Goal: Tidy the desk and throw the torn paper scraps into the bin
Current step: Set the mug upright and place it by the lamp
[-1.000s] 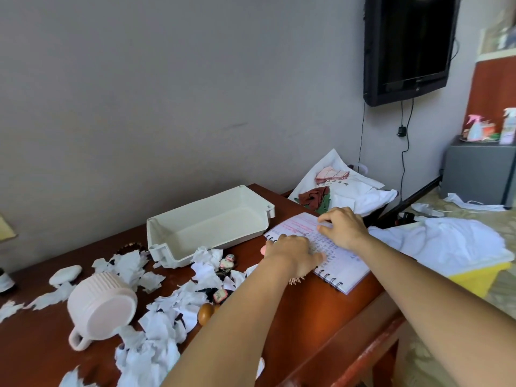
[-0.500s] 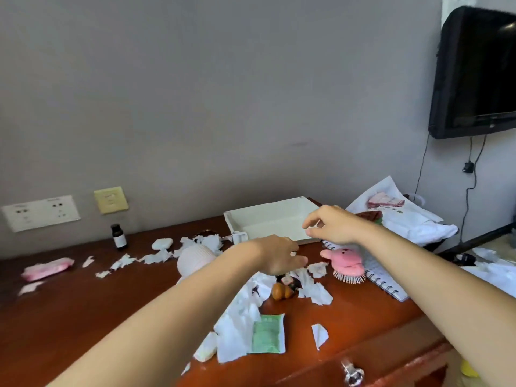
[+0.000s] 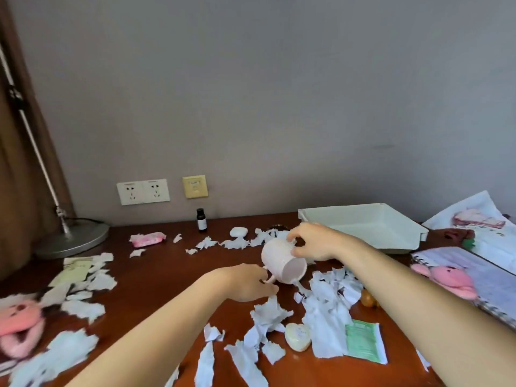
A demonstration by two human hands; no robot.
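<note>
Now, tipped mug (image 3: 282, 263) in right hand's (image 3: 314, 244) curled fingers, left hand's (image 3: 245, 282) pinch on handle (image 3: 270, 278).

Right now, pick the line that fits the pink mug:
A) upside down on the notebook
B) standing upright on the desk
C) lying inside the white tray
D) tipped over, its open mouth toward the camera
D: the pink mug is tipped with its open mouth facing the camera, the right hand gripping its body and the left hand pinching its handle.
</note>
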